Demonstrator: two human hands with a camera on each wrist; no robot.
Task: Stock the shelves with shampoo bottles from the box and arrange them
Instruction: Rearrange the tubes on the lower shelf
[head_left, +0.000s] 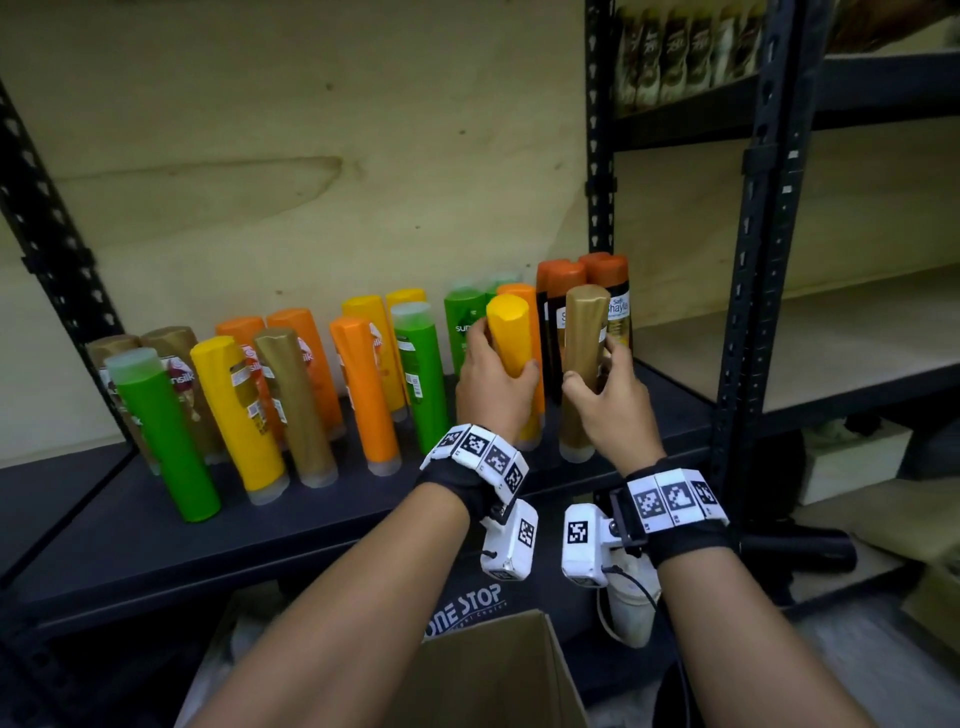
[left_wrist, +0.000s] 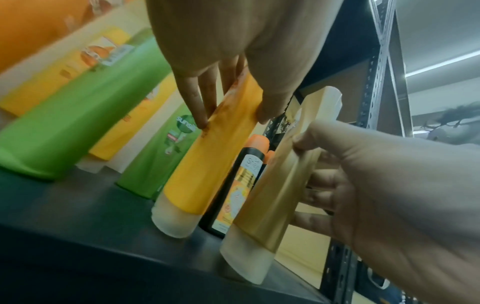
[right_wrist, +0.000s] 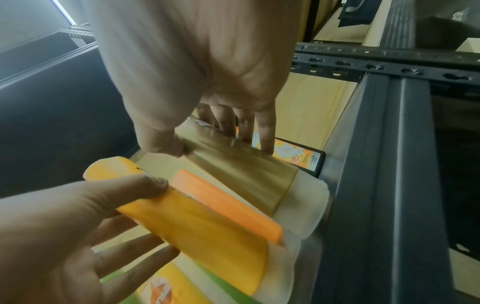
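My left hand (head_left: 493, 374) grips a yellow shampoo bottle (head_left: 511, 335) that stands cap-down on the dark shelf (head_left: 156, 519). My right hand (head_left: 605, 387) grips a gold bottle (head_left: 584, 332) beside it, also cap-down on the shelf. From the left wrist, the yellow bottle (left_wrist: 207, 164) and gold bottle (left_wrist: 275, 185) stand side by side, with fingers (left_wrist: 205, 102) wrapped round the yellow one. In the right wrist view the thumb and fingers (right_wrist: 265, 131) clasp the gold bottle (right_wrist: 241, 170); the yellow bottle (right_wrist: 207, 222) lies to its left.
Several green, yellow, orange and gold bottles (head_left: 239, 405) stand in rows along the shelf to the left. Black bottles with orange caps (head_left: 597, 291) stand behind the held pair. A black upright post (head_left: 748, 291) borders the right. An open cardboard box (head_left: 493, 670) sits below.
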